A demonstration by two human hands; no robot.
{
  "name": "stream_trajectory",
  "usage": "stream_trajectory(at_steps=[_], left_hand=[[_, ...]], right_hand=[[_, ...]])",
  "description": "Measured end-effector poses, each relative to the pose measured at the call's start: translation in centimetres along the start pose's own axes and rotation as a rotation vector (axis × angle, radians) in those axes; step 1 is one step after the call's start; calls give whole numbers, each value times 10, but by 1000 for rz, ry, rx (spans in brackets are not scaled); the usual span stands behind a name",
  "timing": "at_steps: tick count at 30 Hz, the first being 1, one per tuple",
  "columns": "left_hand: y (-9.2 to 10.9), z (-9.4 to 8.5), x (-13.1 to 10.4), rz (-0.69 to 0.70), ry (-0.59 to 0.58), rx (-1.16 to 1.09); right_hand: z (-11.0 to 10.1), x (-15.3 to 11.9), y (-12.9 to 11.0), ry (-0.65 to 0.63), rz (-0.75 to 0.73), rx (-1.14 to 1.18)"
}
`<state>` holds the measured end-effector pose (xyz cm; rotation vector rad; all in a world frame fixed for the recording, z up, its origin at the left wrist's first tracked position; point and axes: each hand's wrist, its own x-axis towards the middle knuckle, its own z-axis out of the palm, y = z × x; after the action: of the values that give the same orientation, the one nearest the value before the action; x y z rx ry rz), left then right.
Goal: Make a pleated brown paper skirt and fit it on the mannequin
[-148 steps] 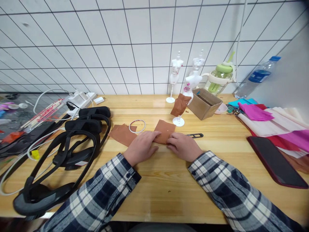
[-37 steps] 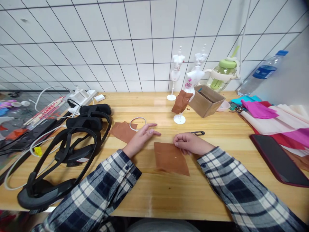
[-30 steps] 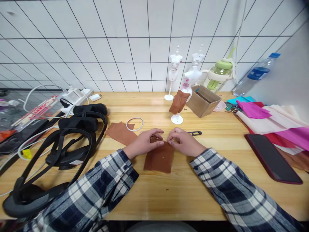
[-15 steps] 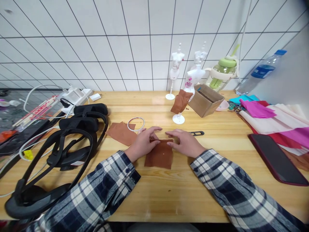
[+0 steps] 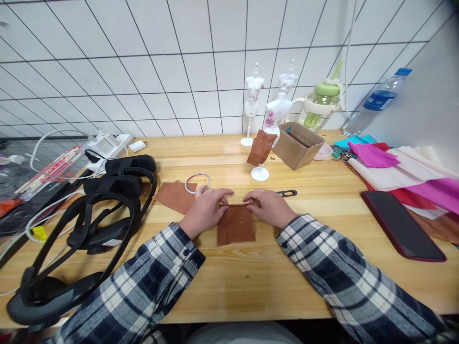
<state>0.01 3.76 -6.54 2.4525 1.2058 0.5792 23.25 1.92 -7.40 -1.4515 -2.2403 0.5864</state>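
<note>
A small piece of brown fabric (image 5: 236, 227) lies on the wooden table, its far edge folded over into a narrow strip. My left hand (image 5: 206, 210) pinches the left end of that edge between thumb and fingers. At the right end, my right hand (image 5: 268, 206) pinches the same edge. Beside my left hand, another brown fabric piece (image 5: 174, 196) lies partly under a silver ring (image 5: 197, 183). A black thread snipper-like tool (image 5: 288, 193) sticks out beyond my right hand, partly hidden.
Two white mini dress forms (image 5: 254, 102) stand at the back, one with brown cloth (image 5: 261, 147) on it. Behind are a cardboard box (image 5: 298, 147) and a green-lidded bottle (image 5: 320, 102). Right: phone (image 5: 403, 225), coloured fabrics (image 5: 412, 174). Left: black headsets (image 5: 107, 229), cables, power strip (image 5: 107, 145).
The view has shifted slightly to the right. The fabric's folded far edge now looks straighter and flatter, and the piece lies a little more squarely. Both hands still pinch it.
</note>
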Motion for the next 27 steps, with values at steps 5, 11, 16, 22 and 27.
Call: stream_trajectory(at_steps=[5, 11, 16, 22, 27], left_hand=[[-4, -4, -1, 46, -20, 64], [-1, -12, -2, 215, -92, 205], [5, -12, 0, 288, -80, 249], [20, -18, -6, 360, -132, 343], [25, -17, -9, 311, -110, 313]], right_hand=[[0, -3, 1, 5, -51, -87], [-2, -6, -5, -33, -94, -250], [-6, -8, -7, -69, -182, -422], [-16, -12, -11, -153, -260, -439], [-22, -11, -13, -177, -230, -381]])
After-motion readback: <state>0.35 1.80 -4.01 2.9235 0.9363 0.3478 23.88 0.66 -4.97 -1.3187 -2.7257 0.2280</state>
